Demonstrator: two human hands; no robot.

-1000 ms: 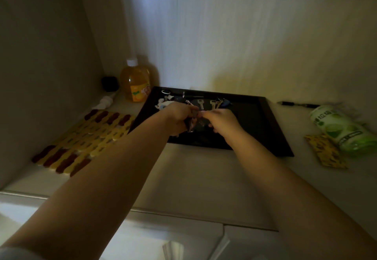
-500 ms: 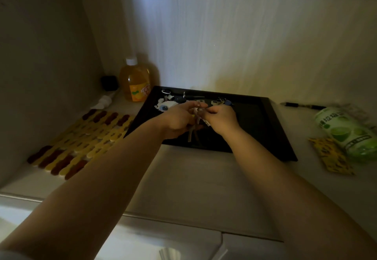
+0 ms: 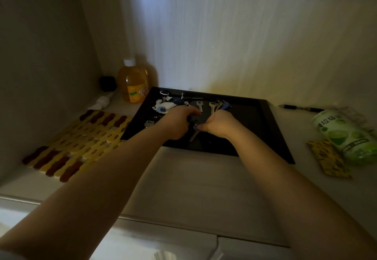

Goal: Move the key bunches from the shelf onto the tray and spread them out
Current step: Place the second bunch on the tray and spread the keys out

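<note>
A black rectangular tray (image 3: 271, 129) lies on the pale shelf against the back wall. Several keys are spread along its far side: a bunch with a white-and-blue charm (image 3: 162, 106), a single silver key (image 3: 199, 105), and a bunch with a blue fob (image 3: 219, 104). My left hand (image 3: 178, 122) and my right hand (image 3: 221, 124) meet over the tray's middle, both closed on one key bunch (image 3: 193, 130). A silver key of that bunch points down toward the tray's near edge. Another key (image 3: 149, 123) lies at the tray's left side.
An orange-liquid bottle (image 3: 133, 83) stands at the back left beside a black cube (image 3: 107, 83) and a white tube (image 3: 102, 102). A yellow-and-maroon mat (image 3: 81, 139) lies left of the tray. On the right are a pen (image 3: 299, 107), a green canister (image 3: 344, 135) and a yellow packet (image 3: 326, 158).
Both hands have lowered the held key bunch from above the tray down to its surface near the middle, and a key now lies pointing toward the near edge.
</note>
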